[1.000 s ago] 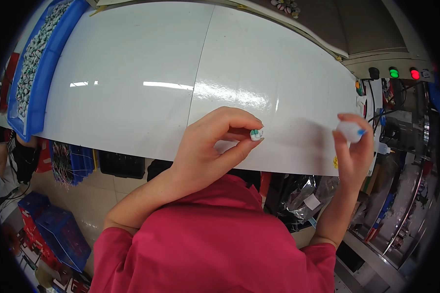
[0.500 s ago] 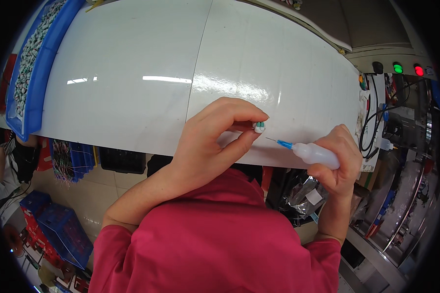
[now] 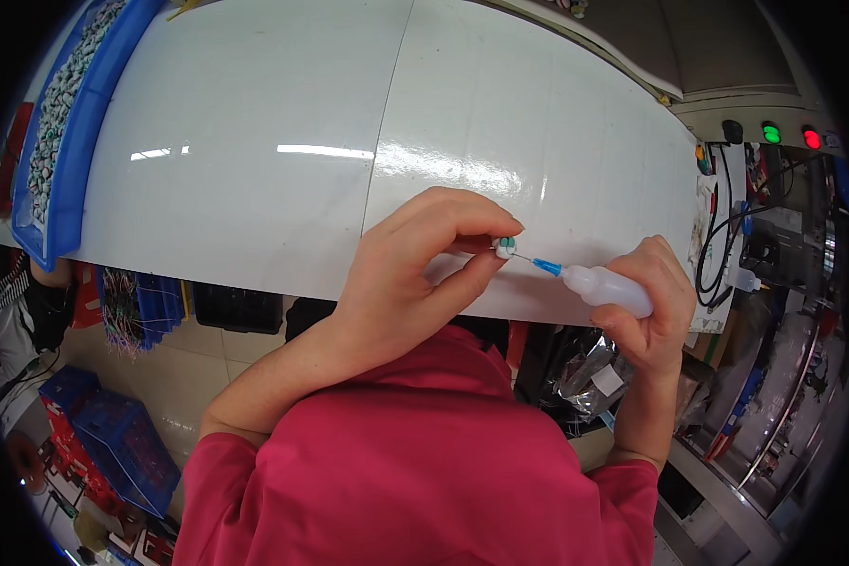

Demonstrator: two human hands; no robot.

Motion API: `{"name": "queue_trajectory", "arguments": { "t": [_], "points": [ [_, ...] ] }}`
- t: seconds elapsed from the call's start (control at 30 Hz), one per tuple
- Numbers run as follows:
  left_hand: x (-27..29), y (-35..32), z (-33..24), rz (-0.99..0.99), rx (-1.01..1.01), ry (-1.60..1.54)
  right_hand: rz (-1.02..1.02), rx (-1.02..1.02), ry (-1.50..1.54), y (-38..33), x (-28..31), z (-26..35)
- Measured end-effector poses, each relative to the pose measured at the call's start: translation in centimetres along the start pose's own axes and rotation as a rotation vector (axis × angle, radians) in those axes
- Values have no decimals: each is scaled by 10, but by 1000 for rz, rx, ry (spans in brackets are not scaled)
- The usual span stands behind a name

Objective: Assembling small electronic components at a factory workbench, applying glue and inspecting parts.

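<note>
Between thumb and fingertips, my left hand pinches a small white part with green patches just above the white table. My right hand is wrapped round a translucent white squeeze bottle, held on its side. From its blue needle tip a thin needle points left, and its end reaches the small part's face. Whether the needle goes in or only touches cannot be made out. My left fingers partly cover the small part.
A long blue tray full of small white and green parts stands at the table's left end. Black cables and another bottle lie at the right edge. A machine with green and red lights stands beyond. Blue crates sit low at left.
My right hand has brought the bottle slightly left and up, so the needle, apart from the small part before, now meets it. My left hand has hardly moved.
</note>
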State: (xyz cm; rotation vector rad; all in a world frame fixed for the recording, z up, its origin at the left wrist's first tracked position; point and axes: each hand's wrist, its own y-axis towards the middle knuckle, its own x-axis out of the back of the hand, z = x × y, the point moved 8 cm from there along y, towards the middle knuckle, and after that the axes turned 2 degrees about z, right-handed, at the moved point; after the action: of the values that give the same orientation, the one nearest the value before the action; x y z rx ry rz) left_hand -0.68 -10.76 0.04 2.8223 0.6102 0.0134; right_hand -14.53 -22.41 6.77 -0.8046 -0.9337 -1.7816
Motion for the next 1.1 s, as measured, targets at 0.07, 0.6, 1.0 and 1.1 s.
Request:
{"name": "queue_trajectory", "arguments": {
  "t": [0.07,0.6,1.0,1.1],
  "points": [
    [0,-1,1,28,7,-1,5,3,0,1,0,1],
    [2,-1,1,18,22,8,3,20,-37,6,-1,8],
    [8,-3,1,10,27,11,-7,26,-42,8,-2,13],
    [9,-3,1,7,21,15,15,-47,141,2,-2,0]
  ]
}}
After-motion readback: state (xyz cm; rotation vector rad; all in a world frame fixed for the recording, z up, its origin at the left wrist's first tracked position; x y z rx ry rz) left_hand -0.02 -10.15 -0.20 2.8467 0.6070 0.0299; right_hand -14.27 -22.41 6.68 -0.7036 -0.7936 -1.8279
